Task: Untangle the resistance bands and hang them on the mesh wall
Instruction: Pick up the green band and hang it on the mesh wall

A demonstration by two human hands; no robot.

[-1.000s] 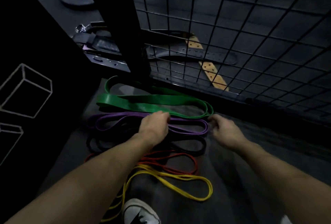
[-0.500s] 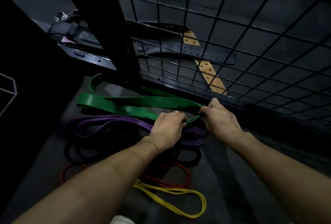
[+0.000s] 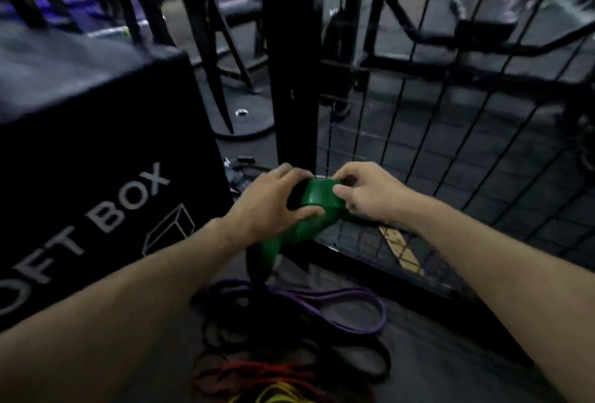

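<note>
One head-worn wide-angle view looks forward and down from close above both hands (image 3: 322, 200), facing the mesh wall (image 3: 450, 132) at far right, a black box (image 3: 96, 145) at left, floor (image 3: 434, 354) nearest

Both hands hold the green band (image 3: 317, 198) up in front of the mesh wall (image 3: 450, 151): the left hand (image 3: 272, 204) grips it from the left, the right hand (image 3: 370, 193) pinches its top edge. The band's rest hangs toward the floor, where purple (image 3: 351, 304), black (image 3: 370, 362), red (image 3: 257, 373) and yellow (image 3: 283, 393) bands lie. A black box (image 3: 96, 151) stands left.
</note>
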